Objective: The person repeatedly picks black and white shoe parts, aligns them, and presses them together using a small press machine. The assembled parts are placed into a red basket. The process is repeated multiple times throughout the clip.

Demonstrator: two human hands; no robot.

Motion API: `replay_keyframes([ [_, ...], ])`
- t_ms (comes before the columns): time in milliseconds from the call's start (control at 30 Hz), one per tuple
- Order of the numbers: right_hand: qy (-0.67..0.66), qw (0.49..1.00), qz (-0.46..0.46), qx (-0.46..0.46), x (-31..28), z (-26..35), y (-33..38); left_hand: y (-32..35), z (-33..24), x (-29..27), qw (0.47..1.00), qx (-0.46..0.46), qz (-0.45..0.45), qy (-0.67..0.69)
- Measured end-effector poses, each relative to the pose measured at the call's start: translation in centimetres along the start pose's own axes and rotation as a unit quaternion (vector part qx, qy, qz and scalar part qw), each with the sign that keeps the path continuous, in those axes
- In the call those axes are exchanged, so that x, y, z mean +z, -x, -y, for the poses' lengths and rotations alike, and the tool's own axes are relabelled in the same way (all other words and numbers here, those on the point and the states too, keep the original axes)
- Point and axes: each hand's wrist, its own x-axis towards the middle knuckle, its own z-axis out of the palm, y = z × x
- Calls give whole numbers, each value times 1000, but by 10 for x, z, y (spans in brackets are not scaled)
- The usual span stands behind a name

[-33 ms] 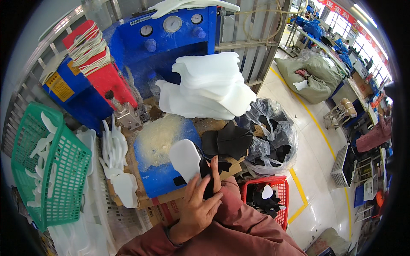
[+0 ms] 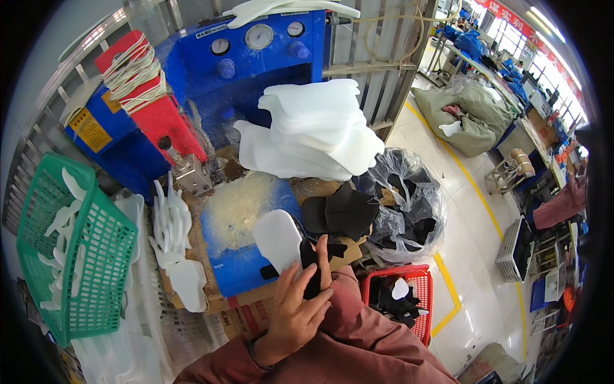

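Fabric (image 2: 308, 255), black, between left hand (image 2: 293, 323), right hand (image 2: 325, 270); white piece (image 2: 277, 238) adjoining.

Bright, even indoor light fills the scene, harshest at upper right, where the windows (image 2: 502, 29) and ceiling tubes (image 2: 546, 27) burn to white. The floor (image 2: 481, 246) shows pale reflections. The white stack (image 2: 313, 131) nearly washes out; the black scraps (image 2: 422, 228) lose detail. The hands (image 2: 291, 323) look fairly sharp, the far background softer. Straight edges bow toward a black rim.
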Motion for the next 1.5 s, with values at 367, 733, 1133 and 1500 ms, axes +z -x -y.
replay_keyframes([
  [367, -72, 996, 38, -35, 15, -17, -7, -25, 59, -3, 984, -63, -76, -146],
  [733, -14, 999, 23, -38, 1, -31, -16, -26, 66, 4, 981, -67, -56, -175],
  [1133, 65, 997, -11, -46, -7, -30, -14, -22, 85, -3, 977, -24, -38, -210],
  [1500, 27, 998, -38, -41, 6, -9, -12, -24, 81, -15, 991, -61, -96, -74],
])
